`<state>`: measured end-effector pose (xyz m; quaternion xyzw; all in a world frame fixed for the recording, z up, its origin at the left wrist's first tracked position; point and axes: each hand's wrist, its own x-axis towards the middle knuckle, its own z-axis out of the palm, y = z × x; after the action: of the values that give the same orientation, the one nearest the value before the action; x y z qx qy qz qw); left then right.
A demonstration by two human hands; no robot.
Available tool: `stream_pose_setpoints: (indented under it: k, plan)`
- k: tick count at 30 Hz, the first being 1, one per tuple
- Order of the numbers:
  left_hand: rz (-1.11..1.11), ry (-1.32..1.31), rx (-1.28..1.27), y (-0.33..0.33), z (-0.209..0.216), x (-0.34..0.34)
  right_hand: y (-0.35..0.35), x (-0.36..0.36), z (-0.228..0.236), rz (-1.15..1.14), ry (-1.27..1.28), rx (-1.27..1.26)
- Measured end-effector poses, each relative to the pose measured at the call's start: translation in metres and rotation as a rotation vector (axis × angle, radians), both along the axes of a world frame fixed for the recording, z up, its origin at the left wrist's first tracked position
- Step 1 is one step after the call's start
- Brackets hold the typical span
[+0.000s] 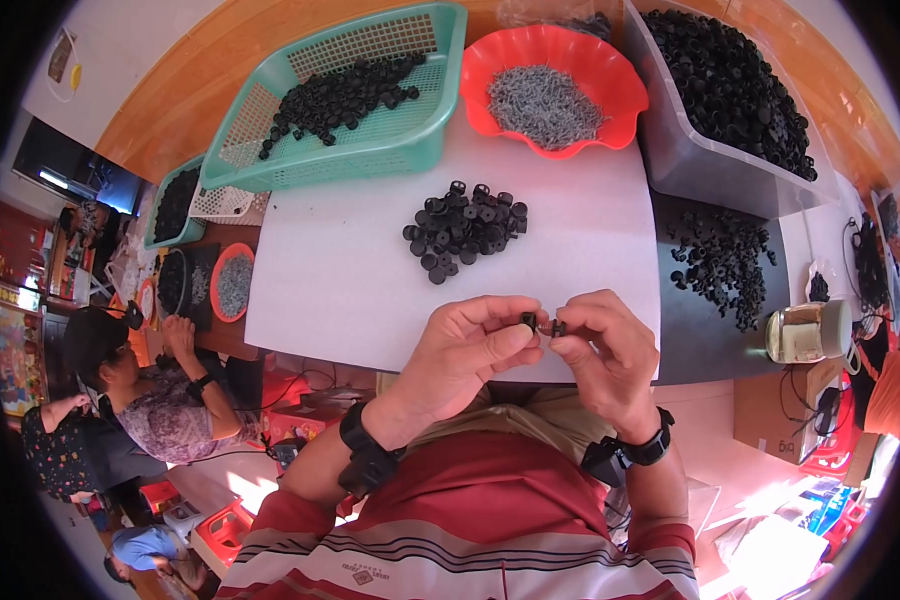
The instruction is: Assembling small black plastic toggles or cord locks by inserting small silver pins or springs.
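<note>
Over the near edge of the white table sheet, my left hand (475,345) pinches a small black plastic part (528,321) between thumb and fingers. Close on its right, my right hand (610,350) grips another small black part (558,328). The two parts face each other with a slight gap; a thin link between them is too small to make out. Beyond my hands lies a loose pile of round black plastic parts (465,228) on the white sheet (330,260).
A green basket (370,165) of black parts, a red scalloped bowl (620,75) of metal screws and a clear bin (690,165) of black parts line the back. Right are scattered black pieces (725,255) and a jar (808,333). At left sits a co-worker (165,415).
</note>
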<state>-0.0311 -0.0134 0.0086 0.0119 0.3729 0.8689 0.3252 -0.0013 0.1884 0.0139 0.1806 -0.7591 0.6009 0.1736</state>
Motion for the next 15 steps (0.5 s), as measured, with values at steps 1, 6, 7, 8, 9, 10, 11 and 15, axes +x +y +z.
stream_pose_setpoints:
  k: [1,6,7,8,9,10,11,15]
  plan:
    - [-0.001,-0.001,-0.001,-0.001,-0.001,-0.001,0.0,0.001,-0.001,-0.001,-0.001,-0.001]
    - [-0.022,-0.015,0.005,-0.005,-0.002,-0.001,0.001,0.003,-0.002,-0.026,-0.011,0.007]
    - [-0.024,-0.016,0.003,-0.005,-0.002,-0.001,0.001,0.003,-0.002,-0.027,-0.012,0.006]
    - [-0.025,-0.035,0.032,-0.005,-0.002,-0.001,0.0,0.003,-0.001,-0.031,-0.005,0.012]
    - [-0.025,-0.055,0.062,-0.006,-0.002,0.0,0.0,0.003,0.0,-0.034,0.003,0.019]
    - [-0.027,-0.055,0.06,-0.006,-0.004,0.0,0.0,0.003,0.0,-0.035,0.002,0.017]
    - [-0.03,-0.049,0.081,-0.007,-0.007,0.0,0.0,0.003,0.001,-0.033,0.01,0.021]
    - [-0.031,-0.04,0.106,-0.009,-0.011,-0.001,0.0,0.003,-0.001,-0.022,0.025,0.014]
